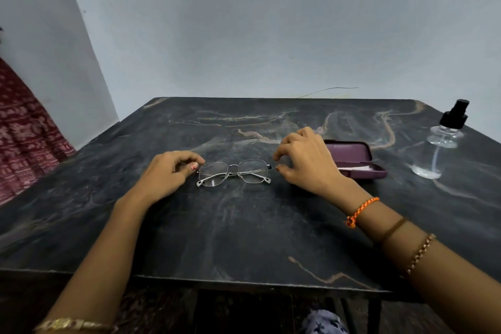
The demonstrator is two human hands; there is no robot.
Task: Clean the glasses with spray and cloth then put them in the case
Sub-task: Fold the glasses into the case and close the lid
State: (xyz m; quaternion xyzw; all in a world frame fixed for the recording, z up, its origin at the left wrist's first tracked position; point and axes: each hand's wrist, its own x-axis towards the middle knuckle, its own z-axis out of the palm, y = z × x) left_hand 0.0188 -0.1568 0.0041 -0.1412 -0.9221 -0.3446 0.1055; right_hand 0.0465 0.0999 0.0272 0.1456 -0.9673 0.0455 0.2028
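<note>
Thin metal-framed glasses (233,173) lie folded on the dark marbled table (244,225), near its middle. My left hand (168,171) rests at their left end, thumb and fingertips touching the hinge corner. My right hand (306,163) hovers just right of the frame, fingers curled and apart, a small gap from the right hinge. Behind my right hand an open purple case (360,161) lies with something pale, perhaps a cloth, inside. A clear spray bottle (440,144) with a black nozzle stands at the far right.
A grey wall rises right behind the table's far edge. Red patterned fabric (24,127) hangs at the left. The table's near edge runs just below my forearms, with dark legs underneath.
</note>
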